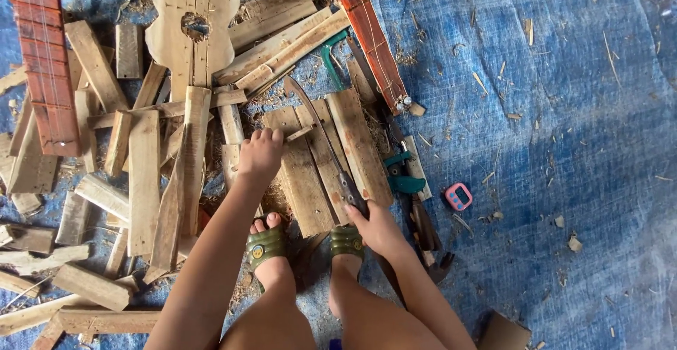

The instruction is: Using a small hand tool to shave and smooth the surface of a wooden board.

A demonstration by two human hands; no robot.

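Steady the small wood strip [299, 133] with left hand [259, 154] fingertips pinching its end, right hand [379, 227] fingers wrapped tight round the machete [331, 154] handle, blade clear of fingertips.

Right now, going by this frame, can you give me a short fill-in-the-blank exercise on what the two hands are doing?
1. The right hand grips the handle of a long ____.
2. The left hand rests on a small wooden ____.
3. The planks lie on a ____ tarp.
4. Both feet wear green ____.

Missing words: knife; stick; blue; sandals
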